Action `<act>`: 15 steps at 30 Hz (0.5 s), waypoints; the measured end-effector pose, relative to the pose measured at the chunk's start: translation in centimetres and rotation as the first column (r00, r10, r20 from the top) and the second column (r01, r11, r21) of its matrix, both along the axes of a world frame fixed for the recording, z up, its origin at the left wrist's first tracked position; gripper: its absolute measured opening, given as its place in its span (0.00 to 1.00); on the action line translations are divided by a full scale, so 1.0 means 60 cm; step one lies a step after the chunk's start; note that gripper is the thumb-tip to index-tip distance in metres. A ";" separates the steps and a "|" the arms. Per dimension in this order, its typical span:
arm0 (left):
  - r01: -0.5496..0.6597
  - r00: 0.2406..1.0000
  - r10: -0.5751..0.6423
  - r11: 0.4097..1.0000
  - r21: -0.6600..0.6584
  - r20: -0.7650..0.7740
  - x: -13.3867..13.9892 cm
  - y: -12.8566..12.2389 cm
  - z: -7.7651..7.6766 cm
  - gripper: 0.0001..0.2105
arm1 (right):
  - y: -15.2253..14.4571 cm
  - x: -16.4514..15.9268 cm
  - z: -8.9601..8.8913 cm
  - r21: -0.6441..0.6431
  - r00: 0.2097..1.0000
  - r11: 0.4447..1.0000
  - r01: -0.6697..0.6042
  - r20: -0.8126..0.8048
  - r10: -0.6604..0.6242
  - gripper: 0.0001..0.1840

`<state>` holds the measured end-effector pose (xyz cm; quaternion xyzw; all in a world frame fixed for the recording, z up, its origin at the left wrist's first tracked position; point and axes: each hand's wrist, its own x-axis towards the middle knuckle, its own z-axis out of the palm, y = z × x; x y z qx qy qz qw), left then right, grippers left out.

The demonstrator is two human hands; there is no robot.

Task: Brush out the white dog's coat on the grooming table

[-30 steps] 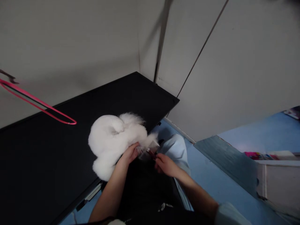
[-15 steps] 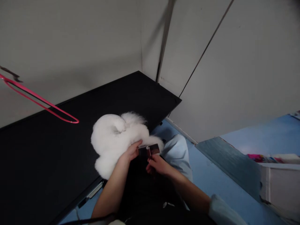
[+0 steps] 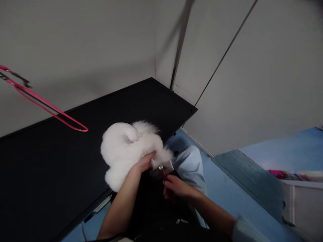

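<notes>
A fluffy white dog (image 3: 118, 144) is on the black table (image 3: 63, 168), near its front edge. My left hand (image 3: 145, 163) is closed round fur on the dog's near side, at what looks like a leg; most of its fingers are hidden. In my right hand (image 3: 176, 186) is the reddish handle of a slicker brush (image 3: 168, 167). The brush's flat, pale head sits just under the shaggy fur to the right of my left hand. Whether its pins touch the hair is too blurred to tell.
A pink loop leash (image 3: 58, 112) hangs over the table's left part. Grey walls (image 3: 101, 40) stand behind. To the right are the blue floor (image 3: 219, 188), a grey-blue panel (image 3: 249, 181) and a pale bin (image 3: 305, 201) with colourful packaging (image 3: 285, 174) at its top.
The brush has moved slightly down and its head has turned, now showing pale instead of dark. The fur by it sticks out more. My left hand stays on the dog.
</notes>
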<state>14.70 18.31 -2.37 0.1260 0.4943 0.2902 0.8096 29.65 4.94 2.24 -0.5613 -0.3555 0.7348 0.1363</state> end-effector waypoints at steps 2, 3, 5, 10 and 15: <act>-0.040 0.999 0.039 0.999 0.020 0.024 -0.002 -0.001 -0.001 0.10 | -0.024 0.009 -0.006 -0.142 0.981 0.974 -0.175 -0.115 0.159 0.06; -0.060 0.998 0.059 0.998 0.034 0.038 -0.003 -0.002 0.000 0.11 | -0.028 0.012 -0.005 -0.184 0.963 0.955 -0.233 -0.180 0.200 0.07; -0.045 0.996 0.043 0.999 0.028 0.074 -0.007 -0.001 0.002 0.12 | -0.016 0.010 0.001 -0.167 0.956 0.967 -0.194 -0.252 0.148 0.08; 0.025 0.998 -0.024 1.000 -0.011 0.051 -0.013 0.004 0.009 0.09 | 0.019 -0.005 -0.003 0.019 0.988 0.989 0.144 -0.053 -0.143 0.08; -0.068 0.997 0.066 0.996 0.056 0.031 -0.012 0.003 -0.002 0.10 | -0.026 0.002 -0.007 -0.206 0.979 0.972 -0.108 -0.192 0.068 0.15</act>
